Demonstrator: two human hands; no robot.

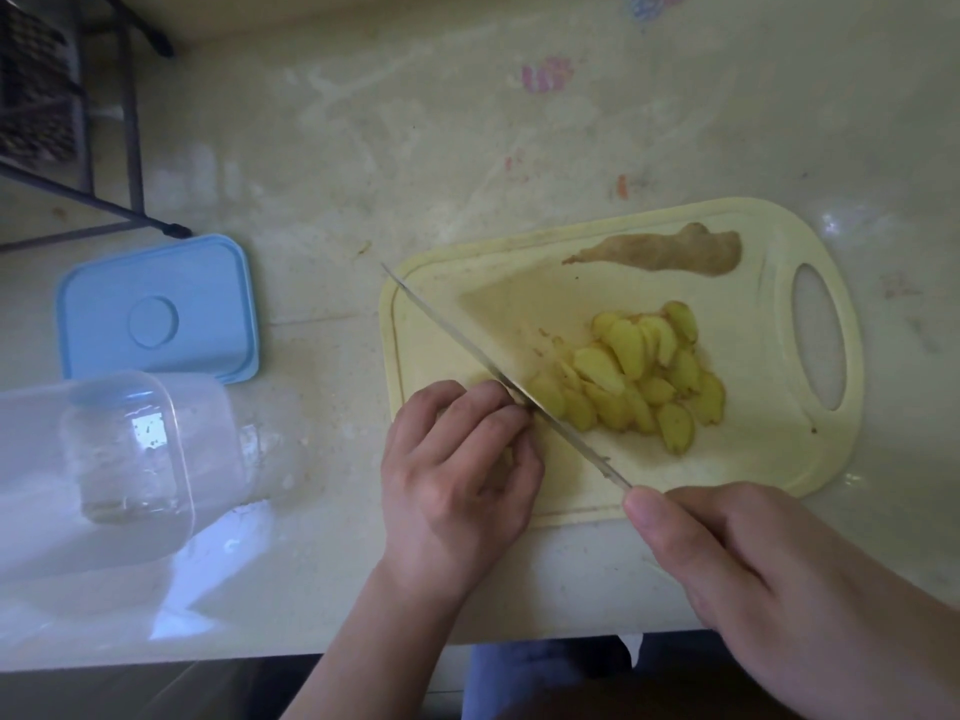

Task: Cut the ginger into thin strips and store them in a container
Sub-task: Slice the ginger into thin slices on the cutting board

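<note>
While the right hand [769, 579] curls round the handle of a knife [498, 376], thumb lying along the top near the blade's base, the handle itself is hidden inside the grip. The blade runs diagonally up and to the left across the cutting board [769, 459], its tip reaching just past the board's upper left corner. The left hand [457, 470] sits on the near left part of the board with its fingers curled under, knuckles against the flat of the blade; it seems to press down on a piece of ginger, though what lies under the fingers is almost wholly covered. On the far side of the blade, touching it, lies a heap of pale yellow ginger slices [644, 376], overlapping one another near the middle of the board. Toward the board's far edge rests an uncut ginger root [670, 252], brown-skinned and well apart from the slices. The board is pale yellow with an oval handle hole at its right end, and it lies on a light, stained tabletop [415, 148]. To the left stands a clear plastic container [104, 459], open, and just beyond it lies its blue lid [156, 314], flat on the tabletop.
</note>
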